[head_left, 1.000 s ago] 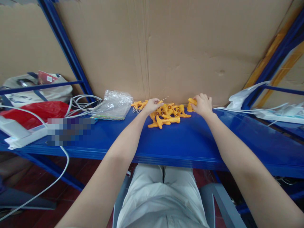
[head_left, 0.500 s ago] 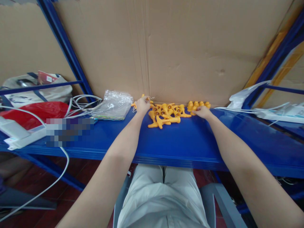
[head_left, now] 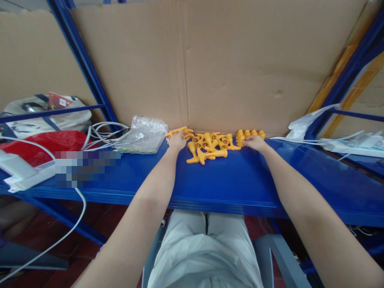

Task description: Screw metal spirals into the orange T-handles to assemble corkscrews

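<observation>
Over the left end of the yellow pieces, my left hand (head_left: 177, 141) lies palm down with its fingers apart, touching yellow plastic sticks (head_left: 179, 130); nothing shows gripped in it. A heap of yellow T-shaped plastic handles (head_left: 201, 155) with hollow round ends spreads between my hands. To the right stands a group of small yellow knob-like pieces (head_left: 253, 133), some in a row. My right hand (head_left: 255, 143) is beside them, thumb and fingers pinched at a small yellow knob-like piece (head_left: 241, 142). The fingertips of that hand are partly hidden.
The blue shelf (head_left: 228, 180) backs onto a tall cardboard sheet (head_left: 228, 64). A clear plastic bag (head_left: 144, 136), white cables (head_left: 103, 130), a red bag (head_left: 63, 142) and a power strip (head_left: 33, 176) lie to the left. More white cable (head_left: 297, 140) runs along the right.
My left hand has shifted slightly left and down, its fingers spreading over the yellow sticks. The thin shiny wire or chain seen beside it no longer shows. My right hand has barely moved.
</observation>
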A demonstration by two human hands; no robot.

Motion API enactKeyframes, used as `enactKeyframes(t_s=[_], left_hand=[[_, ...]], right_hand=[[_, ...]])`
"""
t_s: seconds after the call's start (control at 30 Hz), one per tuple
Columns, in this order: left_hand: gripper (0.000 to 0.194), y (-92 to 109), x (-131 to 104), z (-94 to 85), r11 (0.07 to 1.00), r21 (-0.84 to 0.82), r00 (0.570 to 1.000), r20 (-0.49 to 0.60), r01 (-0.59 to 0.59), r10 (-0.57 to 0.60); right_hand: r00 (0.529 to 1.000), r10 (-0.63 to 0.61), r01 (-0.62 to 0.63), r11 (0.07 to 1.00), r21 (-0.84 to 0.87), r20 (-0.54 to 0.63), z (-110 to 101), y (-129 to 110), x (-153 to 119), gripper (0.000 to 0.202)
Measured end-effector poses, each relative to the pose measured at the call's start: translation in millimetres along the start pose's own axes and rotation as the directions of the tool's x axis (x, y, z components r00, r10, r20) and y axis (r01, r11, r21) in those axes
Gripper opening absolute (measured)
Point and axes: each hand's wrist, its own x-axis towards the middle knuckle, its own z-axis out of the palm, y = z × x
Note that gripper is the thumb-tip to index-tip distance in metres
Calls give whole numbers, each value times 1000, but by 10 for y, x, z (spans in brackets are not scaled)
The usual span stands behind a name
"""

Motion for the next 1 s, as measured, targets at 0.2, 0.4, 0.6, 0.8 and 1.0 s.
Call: enactKeyframes(t_s=[0.2, 0.4, 0.6, 0.8, 1.0], left_hand=[[67, -104, 63, 71, 1000, 24, 995, 96, 10, -12], [66, -164, 170, 92, 998, 49, 982, 181, 43, -51], [65, -85, 63, 62, 998, 30, 994, 97, 51, -54], [58, -35, 5, 24, 999, 11, 998, 57, 37, -38], [56, -13, -20, -4, 999, 11, 998, 45, 38, -39]], right_hand=[[995, -96, 89, 979, -184, -34, 18, 28, 14, 28], [975, -218, 190, 900, -393, -29, 47, 40, -29, 27], [981, -192, 176, 899, -402, 1, 9, -58, -76, 32], [966, -260, 240, 891, -384, 1, 1, -182, -153, 31], [949, -311, 307, 886, -348, 48, 57, -376, -267, 28]])
